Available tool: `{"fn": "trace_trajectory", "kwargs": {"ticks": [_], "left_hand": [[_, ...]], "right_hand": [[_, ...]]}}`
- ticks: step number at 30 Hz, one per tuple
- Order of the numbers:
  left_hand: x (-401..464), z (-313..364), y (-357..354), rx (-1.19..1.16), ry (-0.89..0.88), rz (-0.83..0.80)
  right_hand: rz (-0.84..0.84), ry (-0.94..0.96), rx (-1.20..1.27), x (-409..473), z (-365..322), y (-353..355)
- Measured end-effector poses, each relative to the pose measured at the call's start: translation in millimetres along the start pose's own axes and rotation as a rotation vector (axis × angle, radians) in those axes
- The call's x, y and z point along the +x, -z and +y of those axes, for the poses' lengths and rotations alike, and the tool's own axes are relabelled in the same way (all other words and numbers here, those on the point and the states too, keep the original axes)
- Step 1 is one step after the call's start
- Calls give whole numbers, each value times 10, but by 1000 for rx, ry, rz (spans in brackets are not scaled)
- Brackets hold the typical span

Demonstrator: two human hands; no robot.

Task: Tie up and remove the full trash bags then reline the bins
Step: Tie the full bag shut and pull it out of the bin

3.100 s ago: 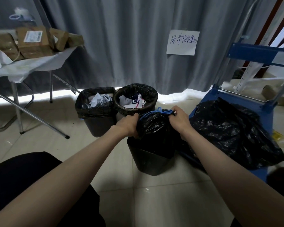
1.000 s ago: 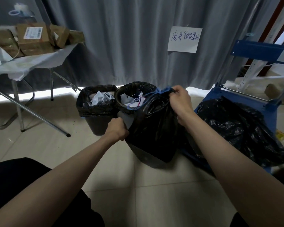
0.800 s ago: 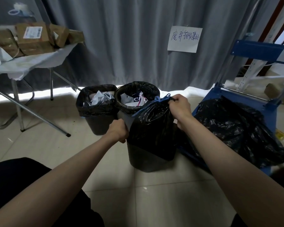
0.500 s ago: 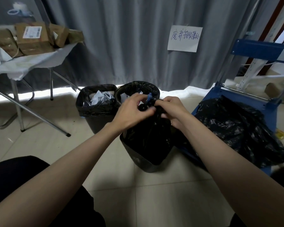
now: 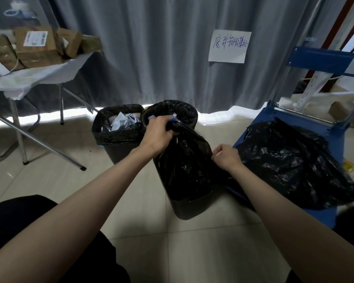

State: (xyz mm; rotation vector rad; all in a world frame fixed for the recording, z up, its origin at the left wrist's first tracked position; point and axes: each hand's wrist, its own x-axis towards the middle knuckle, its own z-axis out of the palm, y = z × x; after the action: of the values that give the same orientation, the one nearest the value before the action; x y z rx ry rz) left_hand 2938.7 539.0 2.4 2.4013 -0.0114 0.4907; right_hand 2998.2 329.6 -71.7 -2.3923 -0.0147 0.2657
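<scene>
Basically, left hand point(image 5: 158, 133) fist-clamps the gathered neck of the black trash bag point(image 5: 184, 160), bag half-seated in the near bin point(image 5: 189, 208), right hand point(image 5: 226, 155) curled loose beside it: looks thin, slippery, light; grip below the knot.
</scene>
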Motion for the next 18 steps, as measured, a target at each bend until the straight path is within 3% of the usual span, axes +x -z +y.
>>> {"fn": "trace_trajectory", "kwargs": {"ticks": [3, 11, 12, 14, 16, 18], "left_hand": [[12, 8, -13, -26, 21, 2], [51, -39, -20, -130, -32, 34], [63, -39, 26, -112, -79, -29], [91, -18, 175, -3, -190, -303], [121, -1, 321, 101, -202, -541], [142, -7, 451, 109, -166, -586]], "right_hand": [[-29, 29, -159, -7, 129, -120], [-52, 82, -250, -86, 297, -273], [-43, 91, -240, -88, 306, -277], [-28, 96, -221, -77, 318, -267], [-22, 95, -218, -71, 321, -250], [-20, 101, -226, -72, 298, -240]]}}
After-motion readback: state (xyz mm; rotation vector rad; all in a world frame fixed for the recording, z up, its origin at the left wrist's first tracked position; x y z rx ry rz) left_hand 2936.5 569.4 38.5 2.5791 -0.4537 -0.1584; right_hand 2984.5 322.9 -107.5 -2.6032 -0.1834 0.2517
